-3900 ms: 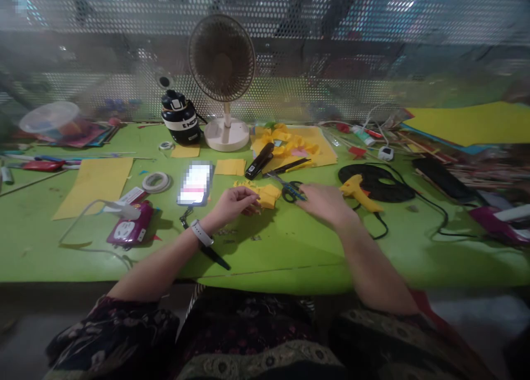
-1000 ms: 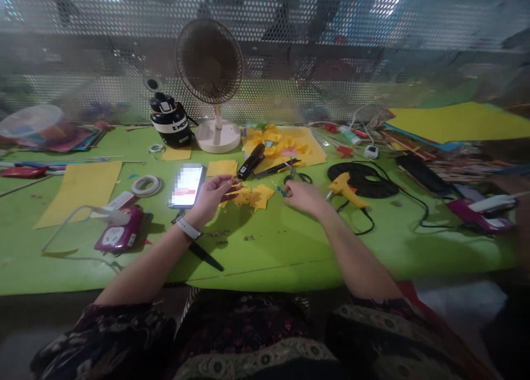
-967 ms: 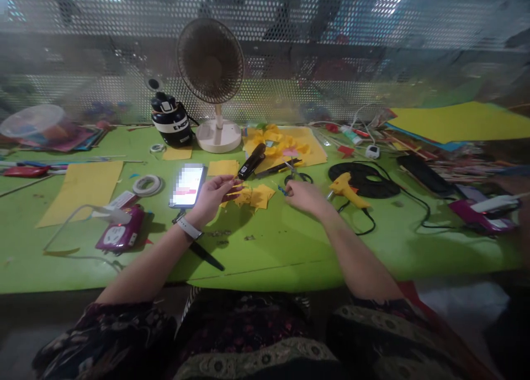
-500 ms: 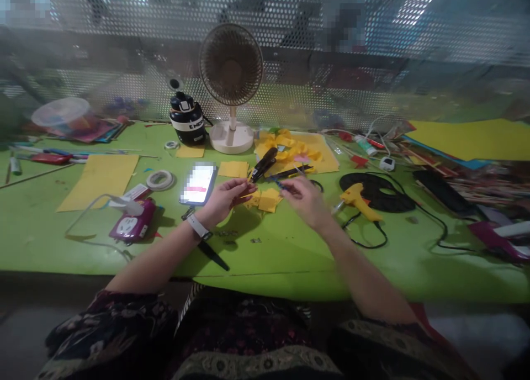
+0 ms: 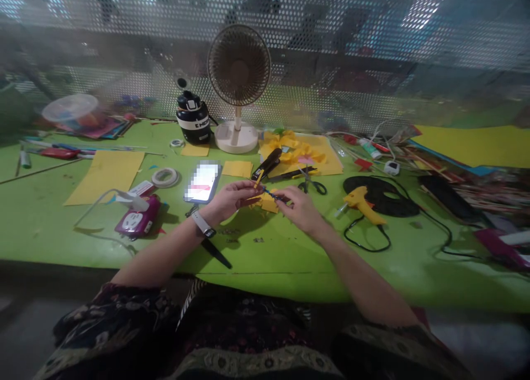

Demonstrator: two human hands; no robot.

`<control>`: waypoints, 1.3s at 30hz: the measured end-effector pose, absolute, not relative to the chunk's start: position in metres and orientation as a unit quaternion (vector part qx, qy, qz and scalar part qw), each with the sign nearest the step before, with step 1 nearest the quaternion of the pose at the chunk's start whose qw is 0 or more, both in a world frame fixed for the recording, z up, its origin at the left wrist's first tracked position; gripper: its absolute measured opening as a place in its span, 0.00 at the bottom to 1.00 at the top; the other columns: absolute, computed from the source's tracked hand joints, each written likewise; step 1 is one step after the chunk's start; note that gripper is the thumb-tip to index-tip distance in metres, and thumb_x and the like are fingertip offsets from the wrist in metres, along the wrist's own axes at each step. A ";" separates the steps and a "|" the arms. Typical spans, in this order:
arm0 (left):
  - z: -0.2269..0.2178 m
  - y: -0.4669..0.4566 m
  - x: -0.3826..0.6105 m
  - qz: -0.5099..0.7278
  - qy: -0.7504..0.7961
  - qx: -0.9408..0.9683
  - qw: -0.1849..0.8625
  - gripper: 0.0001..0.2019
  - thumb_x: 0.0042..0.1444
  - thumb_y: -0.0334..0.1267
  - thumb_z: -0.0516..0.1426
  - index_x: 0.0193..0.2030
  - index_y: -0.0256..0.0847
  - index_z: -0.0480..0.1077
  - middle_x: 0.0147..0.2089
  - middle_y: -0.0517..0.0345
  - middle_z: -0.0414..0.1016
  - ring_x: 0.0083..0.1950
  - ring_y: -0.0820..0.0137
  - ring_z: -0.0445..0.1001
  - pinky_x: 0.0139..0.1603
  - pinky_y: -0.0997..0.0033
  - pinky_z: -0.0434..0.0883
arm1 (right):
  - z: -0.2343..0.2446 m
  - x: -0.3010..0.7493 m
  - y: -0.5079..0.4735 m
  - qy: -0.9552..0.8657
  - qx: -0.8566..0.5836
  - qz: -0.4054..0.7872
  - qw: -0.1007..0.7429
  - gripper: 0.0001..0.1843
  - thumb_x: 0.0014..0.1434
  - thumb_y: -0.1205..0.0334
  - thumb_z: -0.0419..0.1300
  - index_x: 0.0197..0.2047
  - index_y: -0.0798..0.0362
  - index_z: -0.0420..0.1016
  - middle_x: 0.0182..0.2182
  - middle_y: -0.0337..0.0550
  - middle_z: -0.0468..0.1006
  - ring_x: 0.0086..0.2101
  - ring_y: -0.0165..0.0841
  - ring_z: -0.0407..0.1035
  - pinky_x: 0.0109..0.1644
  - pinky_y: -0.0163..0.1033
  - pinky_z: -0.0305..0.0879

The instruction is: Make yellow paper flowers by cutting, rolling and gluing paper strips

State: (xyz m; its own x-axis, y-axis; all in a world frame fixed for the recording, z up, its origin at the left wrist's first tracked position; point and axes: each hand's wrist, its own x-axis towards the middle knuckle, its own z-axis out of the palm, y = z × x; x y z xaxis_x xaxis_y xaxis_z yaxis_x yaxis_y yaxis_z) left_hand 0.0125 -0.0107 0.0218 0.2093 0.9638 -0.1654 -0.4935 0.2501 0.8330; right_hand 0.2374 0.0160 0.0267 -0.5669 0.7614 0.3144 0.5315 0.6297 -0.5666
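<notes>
Centre of the frame: the person is sitting at a green table (image 5: 290, 253) with both forearms reaching forward, and the two hands are meeting just above the tabletop.

- The left hand (image 5: 232, 198), with a pale watch (image 5: 202, 224) on its wrist, is curling its fingers together in a pinch on a small yellow paper piece (image 5: 250, 199).
- The right hand (image 5: 300, 206) is pinching a thin blue stick (image 5: 269, 193) between thumb and fingertips. The stick is slanting up and to the left, and its far end is reaching the left fingertips; it is too small to tell what it is.
- Directly under and behind the hands, a heap of yellow paper scraps (image 5: 270, 204) is lying on the table.

Around the hands:

- A pair of scissors (image 5: 312, 185) is lying just right of centre.
- A yellow glue gun (image 5: 363, 202) is resting farther right, beside a black cable coil (image 5: 383, 188).
- A lit phone (image 5: 202, 181) is lying left of centre, near a tape roll (image 5: 164, 177).
- A black stapler (image 5: 268, 163) is lying above the hands.
- A desk fan (image 5: 239, 73) is standing at upper centre, against the perforated screen.
</notes>
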 end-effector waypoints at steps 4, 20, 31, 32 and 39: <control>0.018 -0.009 0.012 0.523 0.365 0.330 0.696 0.06 0.51 0.26 0.66 0.37 0.35 0.78 0.43 0.51 0.83 0.46 0.69 0.81 0.57 0.62 0.74 | 0.028 0.237 0.015 -0.856 -0.372 0.224 0.281 0.11 0.64 0.65 0.57 0.47 0.53 0.77 0.43 0.50 0.77 0.46 0.42 0.72 0.45 0.47 0.74; 0.016 -0.008 0.010 0.523 0.355 0.337 0.698 0.09 0.49 0.32 0.69 0.38 0.34 0.79 0.45 0.49 0.83 0.48 0.66 0.81 0.58 0.62 0.74 | 0.025 0.238 0.016 -0.868 -0.337 0.215 0.293 0.10 0.62 0.67 0.57 0.46 0.54 0.77 0.41 0.50 0.78 0.44 0.41 0.73 0.45 0.48 0.74; 0.020 -0.012 0.016 0.548 0.377 0.347 0.661 0.15 0.41 0.40 0.73 0.32 0.34 0.79 0.39 0.51 0.84 0.39 0.71 0.81 0.53 0.67 0.75 | 0.026 0.231 0.008 -0.833 -0.329 0.316 0.313 0.09 0.61 0.63 0.60 0.44 0.53 0.77 0.40 0.49 0.77 0.40 0.39 0.73 0.34 0.41 0.75; 0.020 -0.011 0.016 0.550 0.381 0.347 0.657 0.15 0.40 0.41 0.74 0.32 0.34 0.79 0.39 0.51 0.84 0.39 0.71 0.81 0.52 0.67 0.76 | 0.025 0.231 0.007 -0.827 -0.326 0.335 0.312 0.09 0.61 0.62 0.60 0.44 0.53 0.77 0.41 0.49 0.77 0.40 0.39 0.73 0.34 0.41 0.76; 0.012 -0.009 0.013 0.560 0.437 0.373 0.596 0.15 0.44 0.44 0.72 0.30 0.35 0.78 0.35 0.52 0.82 0.37 0.70 0.80 0.47 0.64 0.76 | 0.020 0.230 0.007 -0.837 -0.308 0.319 0.320 0.11 0.64 0.61 0.58 0.47 0.53 0.76 0.43 0.50 0.76 0.42 0.39 0.74 0.39 0.44 0.78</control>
